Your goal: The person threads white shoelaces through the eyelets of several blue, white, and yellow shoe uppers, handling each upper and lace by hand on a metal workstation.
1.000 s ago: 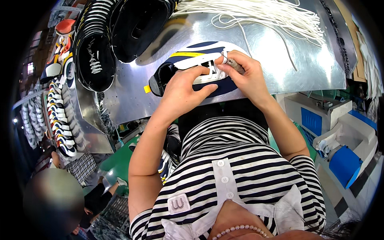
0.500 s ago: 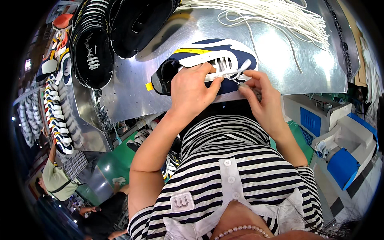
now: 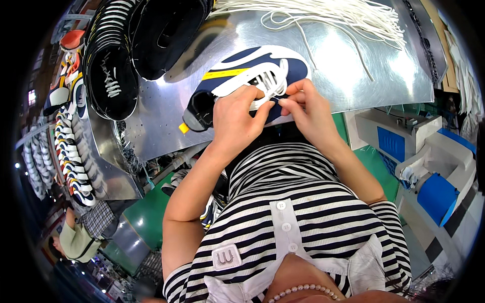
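Observation:
A navy and white shoe upper (image 3: 240,58) with a yellow side stripe lies on its side on the metal table (image 3: 161,134), its toe to the right. White shoelace (image 3: 274,81) crosses its throat in several rows. My left hand (image 3: 237,118) is closed on the near edge of the upper, thumb and curled fingers beside the lacing. Right next to that thumb, my right hand (image 3: 313,112) pinches the lace at the lower eyelet row. The fingers partly cover the exact spot where the lace meets the eyelet.
A bundle of loose white laces (image 3: 348,20) lies at the table's far side. Black shoe uppers (image 3: 111,76) are stacked at the far left. A row of shoe uppers (image 3: 70,156) hangs farther left, near another person (image 3: 78,240). A grey and blue machine (image 3: 394,139) stands at right.
My right hand has moved left, close against my left hand, drawing the loose lace end down to the eyelets. The upper has shifted slightly left and tilted in view.

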`<control>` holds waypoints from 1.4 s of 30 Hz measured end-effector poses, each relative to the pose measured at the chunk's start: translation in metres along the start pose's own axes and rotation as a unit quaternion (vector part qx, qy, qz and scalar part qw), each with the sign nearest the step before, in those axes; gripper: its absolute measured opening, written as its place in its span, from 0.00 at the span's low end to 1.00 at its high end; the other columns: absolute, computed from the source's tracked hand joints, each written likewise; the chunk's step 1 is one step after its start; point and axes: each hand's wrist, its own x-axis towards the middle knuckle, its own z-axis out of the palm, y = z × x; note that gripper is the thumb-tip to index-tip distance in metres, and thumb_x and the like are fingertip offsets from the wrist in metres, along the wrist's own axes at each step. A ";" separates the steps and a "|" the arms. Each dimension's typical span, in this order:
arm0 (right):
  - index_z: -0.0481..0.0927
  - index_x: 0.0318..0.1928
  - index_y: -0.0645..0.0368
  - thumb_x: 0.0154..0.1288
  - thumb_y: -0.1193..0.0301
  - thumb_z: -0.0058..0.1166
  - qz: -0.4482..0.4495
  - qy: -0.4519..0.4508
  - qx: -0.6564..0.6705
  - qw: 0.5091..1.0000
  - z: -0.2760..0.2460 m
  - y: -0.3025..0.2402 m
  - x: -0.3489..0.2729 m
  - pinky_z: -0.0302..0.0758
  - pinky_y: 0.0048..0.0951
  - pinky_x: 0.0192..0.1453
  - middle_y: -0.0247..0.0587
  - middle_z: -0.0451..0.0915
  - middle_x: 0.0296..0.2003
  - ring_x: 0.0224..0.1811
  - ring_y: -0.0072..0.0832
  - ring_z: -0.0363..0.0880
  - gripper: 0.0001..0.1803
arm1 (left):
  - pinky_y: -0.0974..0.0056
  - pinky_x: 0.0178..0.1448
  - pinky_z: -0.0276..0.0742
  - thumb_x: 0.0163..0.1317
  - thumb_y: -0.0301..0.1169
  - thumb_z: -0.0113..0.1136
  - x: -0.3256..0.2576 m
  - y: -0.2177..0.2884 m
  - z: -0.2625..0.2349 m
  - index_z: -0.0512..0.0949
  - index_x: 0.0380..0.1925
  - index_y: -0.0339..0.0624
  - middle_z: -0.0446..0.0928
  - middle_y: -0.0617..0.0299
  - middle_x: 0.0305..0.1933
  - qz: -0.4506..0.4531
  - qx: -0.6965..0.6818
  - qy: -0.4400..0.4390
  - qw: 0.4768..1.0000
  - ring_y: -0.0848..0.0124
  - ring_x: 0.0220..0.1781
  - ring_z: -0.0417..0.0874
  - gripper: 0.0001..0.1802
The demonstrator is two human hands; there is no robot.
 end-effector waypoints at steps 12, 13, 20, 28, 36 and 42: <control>0.74 0.45 0.60 0.65 0.68 0.61 -0.084 -0.053 -0.141 0.985 -0.026 0.004 -0.013 0.79 0.37 0.36 0.46 0.85 0.34 0.33 0.42 0.85 0.13 | 0.59 0.30 0.70 0.53 0.29 0.71 -0.010 0.003 -0.011 0.80 0.30 0.42 0.75 0.59 0.25 0.111 0.113 0.025 0.987 0.59 0.26 0.78 0.08; 0.77 0.46 0.59 0.64 0.68 0.63 -0.107 -0.061 -0.171 0.978 -0.048 0.002 -0.019 0.79 0.35 0.36 0.44 0.85 0.35 0.33 0.39 0.86 0.14 | 0.59 0.30 0.69 0.53 0.29 0.71 -0.011 0.000 -0.011 0.80 0.30 0.42 0.75 0.60 0.25 0.115 0.119 0.030 0.986 0.60 0.26 0.77 0.08; 0.78 0.47 0.58 0.63 0.78 0.56 -0.303 -0.101 -0.233 0.919 -0.017 -0.055 0.013 0.74 0.31 0.28 0.41 0.82 0.27 0.25 0.32 0.80 0.12 | 0.59 0.30 0.70 0.49 0.25 0.70 -0.014 -0.001 -0.011 0.80 0.30 0.41 0.74 0.61 0.25 0.188 0.127 0.058 0.972 0.61 0.26 0.76 0.08; 0.78 0.43 0.56 0.61 0.69 0.59 -0.180 -0.172 -0.308 0.918 0.002 -0.041 0.048 0.77 0.43 0.36 0.45 0.84 0.29 0.33 0.44 0.84 0.11 | 0.60 0.31 0.69 0.48 0.24 0.71 -0.019 -0.012 -0.012 0.80 0.29 0.40 0.73 0.60 0.24 0.175 0.134 0.057 0.974 0.62 0.27 0.75 0.09; 0.82 0.48 0.61 0.66 0.72 0.59 -0.068 -0.077 0.076 0.992 -0.029 -0.092 0.061 0.75 0.27 0.55 0.36 0.84 0.45 0.49 0.22 0.80 0.11 | 0.59 0.31 0.69 0.49 0.25 0.71 -0.017 -0.012 -0.013 0.79 0.30 0.40 0.72 0.60 0.24 0.171 0.092 0.016 0.981 0.61 0.27 0.74 0.10; 0.80 0.48 0.62 0.68 0.73 0.57 -0.171 0.000 0.124 0.977 -0.076 -0.121 0.056 0.79 0.22 0.48 0.34 0.83 0.39 0.39 0.19 0.82 0.11 | 0.58 0.35 0.72 0.50 0.25 0.71 -0.015 -0.004 -0.023 0.79 0.39 0.38 0.76 0.58 0.28 0.165 0.069 0.001 0.984 0.59 0.31 0.77 0.15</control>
